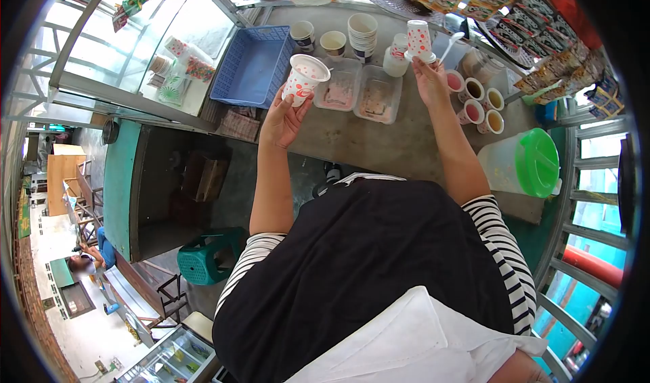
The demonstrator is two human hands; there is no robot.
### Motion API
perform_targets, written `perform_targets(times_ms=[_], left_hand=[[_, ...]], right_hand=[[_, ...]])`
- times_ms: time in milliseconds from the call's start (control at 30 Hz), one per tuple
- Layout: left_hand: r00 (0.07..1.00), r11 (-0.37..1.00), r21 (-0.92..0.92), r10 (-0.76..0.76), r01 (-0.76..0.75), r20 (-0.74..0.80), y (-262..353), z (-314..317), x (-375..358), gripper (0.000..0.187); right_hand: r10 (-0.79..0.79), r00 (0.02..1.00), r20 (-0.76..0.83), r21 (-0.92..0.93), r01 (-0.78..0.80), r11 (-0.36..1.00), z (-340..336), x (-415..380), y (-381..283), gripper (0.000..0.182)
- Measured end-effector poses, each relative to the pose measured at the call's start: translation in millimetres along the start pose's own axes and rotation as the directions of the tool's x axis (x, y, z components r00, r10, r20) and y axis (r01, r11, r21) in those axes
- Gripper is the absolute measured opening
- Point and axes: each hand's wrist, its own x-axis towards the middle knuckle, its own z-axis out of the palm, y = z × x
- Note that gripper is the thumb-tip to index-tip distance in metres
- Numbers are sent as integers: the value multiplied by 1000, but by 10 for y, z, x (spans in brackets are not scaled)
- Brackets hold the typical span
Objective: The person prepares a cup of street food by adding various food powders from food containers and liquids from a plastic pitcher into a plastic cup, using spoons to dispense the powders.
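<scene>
My left hand (284, 120) is wrapped round a white cup with red dots (300, 84), its wide mouth tilted toward me. A second red-dotted cup (419, 36) stands upside down in my right hand (431, 85), whose fingertips are at its rim. A white spoon (451, 44) slants up beside that cup, its lower end by my right fingers. Between my hands are two clear plastic tubs, one with pinkish contents (338, 93) and one with brownish contents (377, 99). White-capped jars (395, 59) stand just left of the right hand.
A blue basket (250, 68) sits left on the counter. Stacked paper cups (362, 34) stand at the back. Several filled cups (474, 91) and a green-lidded container (535, 163) are right. Snack sachets (521, 28) hang above. A green stool (206, 258) stands left of me.
</scene>
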Motion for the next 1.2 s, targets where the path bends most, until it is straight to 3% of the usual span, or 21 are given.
perform_targets(times_ms=[133,233,267,367,600,700,767,1000,1100,1167,1200], left_hand=[[999,999,-37,18,-19,-38,247,-265,-27,50],[999,999,-50,12,-14,-47,386,-438,-11,49],[999,998,-56,12,-14,-46,425,-489,0,49],[999,997,-82,-12,8,-45,551,-561,42,49],[998,995,-77,-60,59,-2,811,-732,281,51],[997,996,-50,-80,80,1,859,-783,396,52],[995,995,-33,-100,99,-17,873,-772,467,52],[979,980,-38,-196,198,52,807,-785,635,50],[973,973,-65,-218,222,73,753,-807,663,50],[971,972,-65,-221,227,92,731,-826,660,50],[971,971,-69,-223,229,89,725,-844,655,50]], right_hand=[[-161,985,-69,-30,159,987,165,117,190,40],[-200,978,-61,-85,194,977,260,205,227,41],[-240,966,-98,-182,220,958,292,232,249,42],[-295,948,-116,-191,270,944,288,308,400,47],[-311,938,-157,-269,262,927,235,365,592,60],[-337,919,-205,-350,252,902,182,304,632,60],[-342,925,-165,-593,184,784,-7,330,691,61],[-340,865,-370,-638,30,769,-51,100,620,48],[-263,812,-521,-568,-99,817,-36,-20,612,40],[-455,839,-298,-812,28,583,9,-133,696,37],[-487,866,-112,-944,61,325,-13,-157,723,36]])
